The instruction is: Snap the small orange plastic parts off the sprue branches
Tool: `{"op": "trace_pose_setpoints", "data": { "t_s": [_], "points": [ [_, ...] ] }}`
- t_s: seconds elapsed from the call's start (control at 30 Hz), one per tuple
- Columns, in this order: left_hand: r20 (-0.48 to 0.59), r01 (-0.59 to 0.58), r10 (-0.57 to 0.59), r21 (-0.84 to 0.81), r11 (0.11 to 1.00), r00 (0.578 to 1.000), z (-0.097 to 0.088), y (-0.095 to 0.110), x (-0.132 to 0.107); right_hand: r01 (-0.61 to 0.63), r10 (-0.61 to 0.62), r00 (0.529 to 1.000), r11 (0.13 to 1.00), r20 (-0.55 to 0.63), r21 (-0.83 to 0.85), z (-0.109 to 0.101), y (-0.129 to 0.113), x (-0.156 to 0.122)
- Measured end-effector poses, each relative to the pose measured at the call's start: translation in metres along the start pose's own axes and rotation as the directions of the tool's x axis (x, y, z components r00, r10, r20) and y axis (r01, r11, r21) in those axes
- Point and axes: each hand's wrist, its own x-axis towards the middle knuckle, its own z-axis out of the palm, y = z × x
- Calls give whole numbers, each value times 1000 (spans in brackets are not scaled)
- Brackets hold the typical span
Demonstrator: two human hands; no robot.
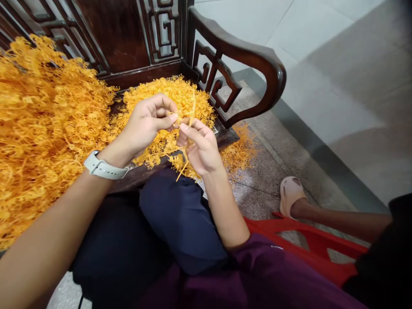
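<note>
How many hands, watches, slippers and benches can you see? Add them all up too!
hands: 2 (left hand and right hand, both pinching one orange strand)
watch: 1, on the left wrist
slipper: 1, on another person's foot
bench: 1
total: 5

Glossy dark wood bench [238,51]; orange plastic sprigs [48,128]; speckled stone floor [273,171].
</note>
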Motion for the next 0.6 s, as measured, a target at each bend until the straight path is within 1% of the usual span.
{"op": "trace_pose_setpoints", "data": {
  "t_s": [0.13,0.2,0.37,0.43,0.5,0.53,0.6],
  "points": [
    [24,-50,48,130,990,999,-7,1,-2,53,-57,998,992,-26,-117,-3,7,2],
    [43,-57,49,194,979,998,-9,2,-3,83,-92,995,977,-35,-195,-4,10,3],
    [65,-55,34,362,930,997,-9,5,-6,150,-175,984,910,-28,-387,-5,15,4],
    [61,-56,34,402,914,998,-7,6,-6,169,-195,981,882,-14,-441,-4,16,3],
    [42,-19,3,372,928,999,-6,7,-7,179,-202,979,870,-1,-460,-4,17,3],
    [32,18,-30,326,945,999,-6,6,-7,175,-196,981,874,2,-454,-3,17,3],
    [19,108,-114,180,978,993,-7,5,-7,155,-167,986,900,5,-407,-2,18,5]
  ]
}}
